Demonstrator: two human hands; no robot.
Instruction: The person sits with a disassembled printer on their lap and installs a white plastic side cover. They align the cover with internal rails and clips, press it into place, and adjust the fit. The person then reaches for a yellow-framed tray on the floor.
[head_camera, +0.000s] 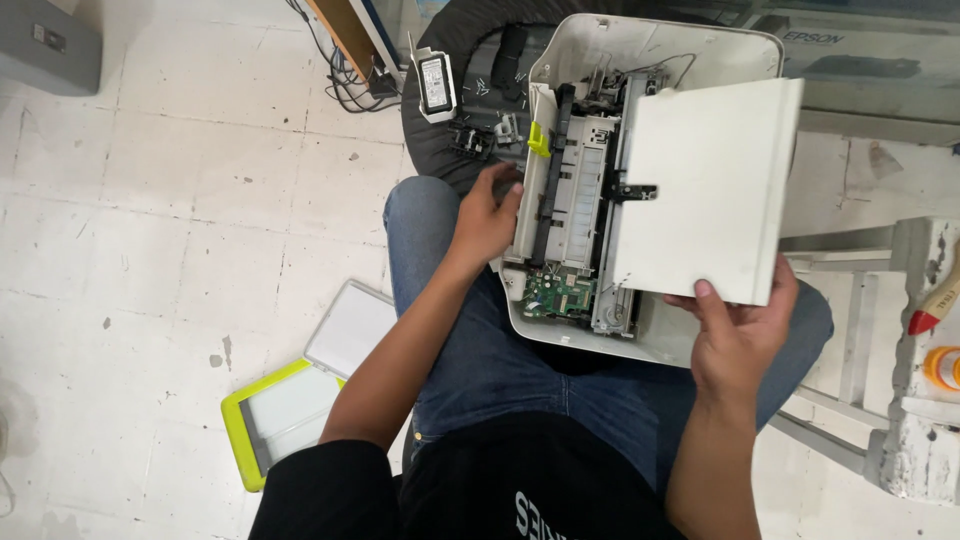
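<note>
Beyond my knees, on a dark round padded seat (440, 60), stands a small white oblong power unit with a black-bordered label panel on its face (437, 85); small black and grey loose parts and screws (480, 135) lie scattered just beside it. Further right, behind the seat, a long dark box with pale lettering on its side (860, 50) sits low against the wall. At the far right a red-tipped tool (935, 305) and a round orange-ringed cap (945, 368) rest on a chipped white wooden frame (900, 440).

The floor is pale square tile (150, 220), stained and speckled. On it, near my left leg, lie a flat white panel with a yellow-green border (275, 420) and a plain white flat lid (350, 325), their edges touching.

The opened white plastic printer body (620, 345) rests on my lap, across my blue jeans (500, 360). Its inside shows a black bar running lengthwise, a yellow-green tab (539, 138), white ribbed guides and a green circuit board (556, 295) at the near end.

My left hand (487, 215) curls round the printer's left edge, fingers closed on the casing. My right hand (735, 335) pinches the near edge of a large flat white plastic cover panel (710, 190), thumb on top, holding it over the printer's right half.
</note>
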